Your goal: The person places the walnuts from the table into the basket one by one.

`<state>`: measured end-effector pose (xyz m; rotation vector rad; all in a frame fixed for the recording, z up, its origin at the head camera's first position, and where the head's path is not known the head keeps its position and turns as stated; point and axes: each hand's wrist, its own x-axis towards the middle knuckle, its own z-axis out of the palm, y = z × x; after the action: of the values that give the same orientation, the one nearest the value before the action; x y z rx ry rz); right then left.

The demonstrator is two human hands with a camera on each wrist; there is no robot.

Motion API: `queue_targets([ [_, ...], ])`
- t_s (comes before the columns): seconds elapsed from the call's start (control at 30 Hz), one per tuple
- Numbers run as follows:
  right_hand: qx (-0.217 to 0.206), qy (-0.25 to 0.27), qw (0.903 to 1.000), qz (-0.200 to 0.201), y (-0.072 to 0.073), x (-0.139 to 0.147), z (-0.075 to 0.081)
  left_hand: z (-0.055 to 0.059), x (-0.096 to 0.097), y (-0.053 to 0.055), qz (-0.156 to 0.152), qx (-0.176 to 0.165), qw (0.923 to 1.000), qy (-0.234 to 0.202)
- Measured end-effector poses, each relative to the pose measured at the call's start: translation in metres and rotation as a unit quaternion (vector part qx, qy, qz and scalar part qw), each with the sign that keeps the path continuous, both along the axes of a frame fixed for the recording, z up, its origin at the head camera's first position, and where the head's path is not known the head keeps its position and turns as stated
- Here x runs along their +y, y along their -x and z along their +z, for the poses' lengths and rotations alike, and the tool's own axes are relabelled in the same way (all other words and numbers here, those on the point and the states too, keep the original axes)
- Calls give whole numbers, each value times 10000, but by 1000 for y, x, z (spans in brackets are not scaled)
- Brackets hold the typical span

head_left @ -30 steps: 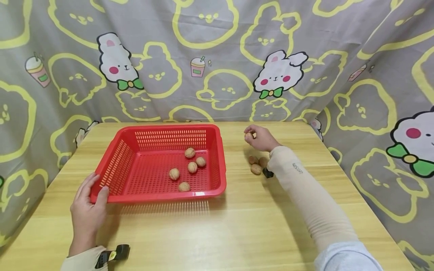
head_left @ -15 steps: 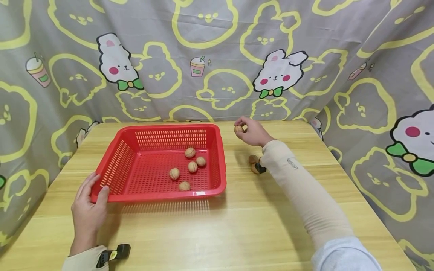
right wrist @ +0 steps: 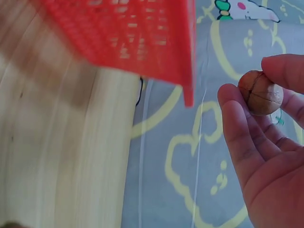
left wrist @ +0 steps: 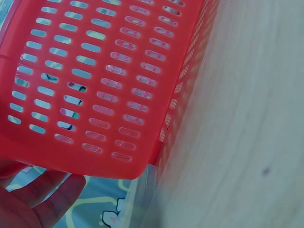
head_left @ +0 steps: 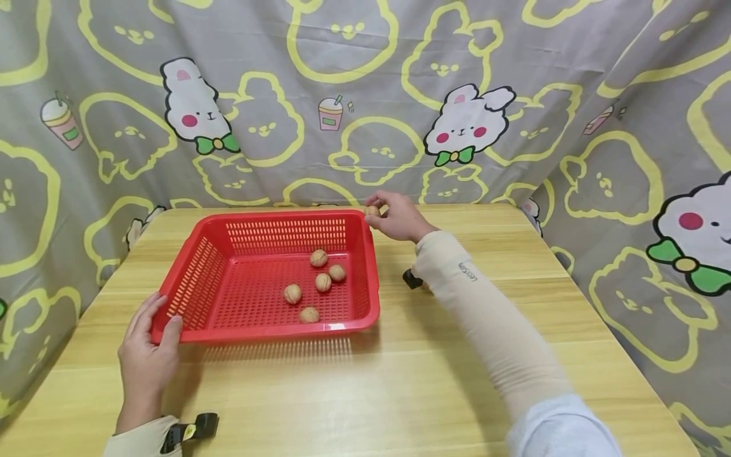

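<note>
A red plastic basket with slotted walls stands on the table, several walnuts lying on its floor. My left hand grips the basket's near left corner, thumb over the rim and fingers along the outside; in the left wrist view its fingers show under the rim. My right hand pinches one walnut between thumb and fingertips, at the basket's far right corner in the head view. Behind the right forearm, the walnuts on the table are nearly all hidden.
The wooden table runs back to a grey curtain with yellow cartoon outlines, which also hangs at both sides. A black wrist camera sits on the left wrist, another on the right.
My right hand has moved left with the walnut, from over the table to the basket's far right corner. The left hand stays on the rim.
</note>
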<state>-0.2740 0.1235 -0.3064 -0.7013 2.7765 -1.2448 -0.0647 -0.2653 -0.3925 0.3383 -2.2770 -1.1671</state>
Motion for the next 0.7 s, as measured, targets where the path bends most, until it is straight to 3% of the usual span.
queue_targets([
  [0.33,65,179,9994,281,-2,-31,5,-3,-2,1,-12,176,9998,59],
  [0.7,-128,-48,9993,339,-6,-60,11,-2,-1,2,-2,222,9997,109],
])
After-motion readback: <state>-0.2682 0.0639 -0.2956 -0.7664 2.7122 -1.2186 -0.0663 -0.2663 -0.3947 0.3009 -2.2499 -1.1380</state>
